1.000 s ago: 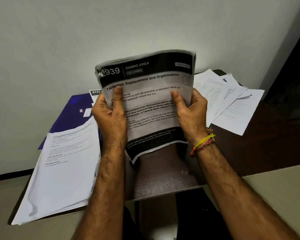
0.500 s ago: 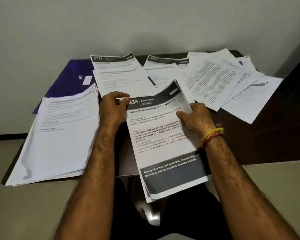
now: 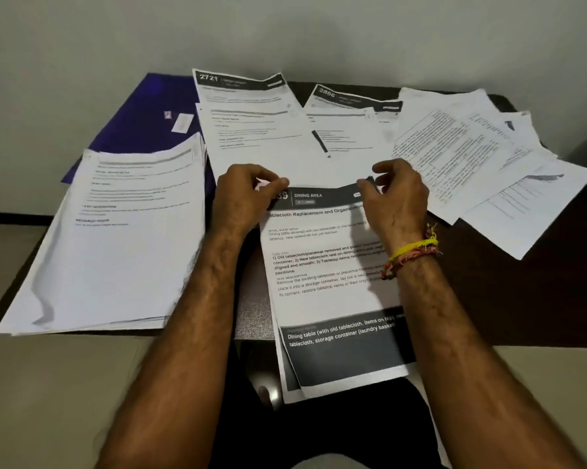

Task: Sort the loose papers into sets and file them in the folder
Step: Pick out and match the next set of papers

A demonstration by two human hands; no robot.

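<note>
Both hands work at the top edge of a set of white printed sheets headed "DINING AREA" [image 3: 322,265], which lies at the middle of the near edge of the dark brown desk [image 3: 522,299] and hangs over it toward the person. The left hand [image 3: 243,198] has its fingers curled and pinches the set's top left corner between thumb and forefinger. The right hand [image 3: 395,198], with two thread bands at the wrist, pinches the top right corner the same way. At least two sheets show at the set's lower edge; the exact count is hard to tell.

One thick stack of white papers [image 3: 116,238] sits at the left edge. One dark blue folder [image 3: 139,120] lies flat at the far left corner, partly under that stack. Two sheets with dark headers, numbered 2721 [image 3: 248,120] and 2866 [image 3: 349,126], lie along the far edge. A fan of roughly four loose white pages [image 3: 481,164] spreads over the far right corner.
</note>
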